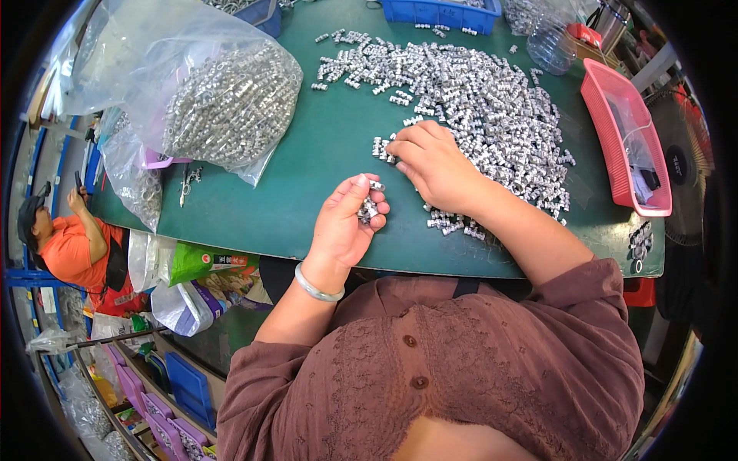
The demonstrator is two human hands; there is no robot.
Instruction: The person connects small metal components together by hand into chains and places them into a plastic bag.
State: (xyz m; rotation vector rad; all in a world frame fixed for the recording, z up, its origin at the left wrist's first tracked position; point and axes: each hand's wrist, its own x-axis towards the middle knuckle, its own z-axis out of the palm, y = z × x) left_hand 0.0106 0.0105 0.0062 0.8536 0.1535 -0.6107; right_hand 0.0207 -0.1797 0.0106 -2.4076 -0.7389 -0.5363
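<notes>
A wide pile of small silver metal fittings (492, 104) spreads over the green table (315, 154). My left hand (350, 215), with a bangle on its wrist, is curled palm up around several of these fittings near the table's front edge. One fitting (376, 185) shows between its thumb and fingers. My right hand (434, 165) reaches down at the left edge of the pile, its fingertips on a small cluster of fittings (379, 147). Whether a fitting is pinched between those fingertips is hidden.
On the left lies a clear plastic bag of metal rings (231, 107). A pink basket (661, 165) stands at the right edge, with a fan (680, 165) beyond it. Blue bins (442, 14) stand at the back. Another person in orange (81, 250) is off to the left.
</notes>
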